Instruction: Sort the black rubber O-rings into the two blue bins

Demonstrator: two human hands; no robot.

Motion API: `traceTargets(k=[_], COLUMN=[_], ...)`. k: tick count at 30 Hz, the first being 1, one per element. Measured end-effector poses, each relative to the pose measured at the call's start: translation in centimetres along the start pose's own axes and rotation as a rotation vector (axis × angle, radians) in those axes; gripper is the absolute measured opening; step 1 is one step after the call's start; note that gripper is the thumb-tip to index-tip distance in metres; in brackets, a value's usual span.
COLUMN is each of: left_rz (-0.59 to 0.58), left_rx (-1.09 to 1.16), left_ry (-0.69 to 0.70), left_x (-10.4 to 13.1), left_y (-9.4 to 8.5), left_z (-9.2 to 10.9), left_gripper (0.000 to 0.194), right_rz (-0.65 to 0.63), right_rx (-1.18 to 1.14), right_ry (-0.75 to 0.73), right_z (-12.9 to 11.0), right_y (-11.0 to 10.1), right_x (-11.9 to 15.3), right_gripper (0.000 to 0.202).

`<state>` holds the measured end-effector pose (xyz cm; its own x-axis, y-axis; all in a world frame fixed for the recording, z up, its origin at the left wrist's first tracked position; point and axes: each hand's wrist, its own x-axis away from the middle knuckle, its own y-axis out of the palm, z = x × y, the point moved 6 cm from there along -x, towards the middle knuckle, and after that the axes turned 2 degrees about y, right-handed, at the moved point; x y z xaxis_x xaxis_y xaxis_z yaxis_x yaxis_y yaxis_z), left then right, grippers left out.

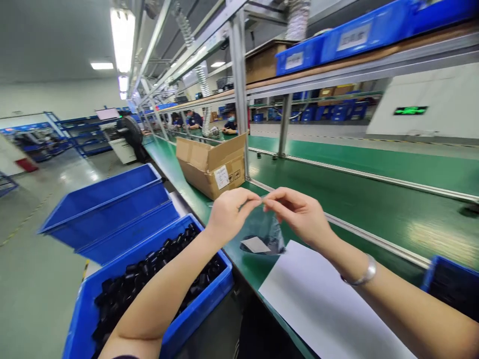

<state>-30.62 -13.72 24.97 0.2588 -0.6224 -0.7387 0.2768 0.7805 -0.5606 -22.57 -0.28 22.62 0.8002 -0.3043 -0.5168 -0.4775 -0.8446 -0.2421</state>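
Both hands meet above the green bench, pinching the top edge of a clear plastic bag (258, 227). My left hand (230, 212) holds it between thumb and forefinger on one side. Close beside it, my right hand (299, 214) grips the same edge, its fingertips almost touching the left ones. The bag hangs down from the fingers. At its bottom sits a white label or slip (256, 244) with something dark around it, which I cannot make out. A sheet of white paper (318, 299) lies on the bench under my right forearm.
To the left, a blue bin (224, 269) holds many small black parts (142, 274); empty-looking blue bins (108, 199) stand behind it. An open cardboard box (209, 169) stands ahead on the green bench (359, 199). Another blue bin (430, 274) is at far right. A metal post (238, 89) rises beyond the box.
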Motion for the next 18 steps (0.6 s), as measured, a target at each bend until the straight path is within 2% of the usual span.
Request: traceTargets(k=[8, 14, 18], left_rz=[0.076, 0.071, 0.06], left_rx=[0.1, 0.108, 0.062], left_ry=[0.075, 0.104, 0.081], left_x=[-0.3, -0.3, 0.0], left_y=[-0.7, -1.4, -1.7], left_z=[0.0, 0.0, -0.4], left_gripper=[0.01, 0.009, 0.01], right_rz=[0.016, 0.064, 0.084], right_rx=[0.071, 0.031, 0.068], right_ry=[-0.04, 0.072, 0.083], right_z=[-0.8, 0.2, 0.7], right_y=[0.2, 0.4, 0.6], right_x=[-0.5, -0.5, -0.7], right_gripper=[0.017, 0.019, 0.022])
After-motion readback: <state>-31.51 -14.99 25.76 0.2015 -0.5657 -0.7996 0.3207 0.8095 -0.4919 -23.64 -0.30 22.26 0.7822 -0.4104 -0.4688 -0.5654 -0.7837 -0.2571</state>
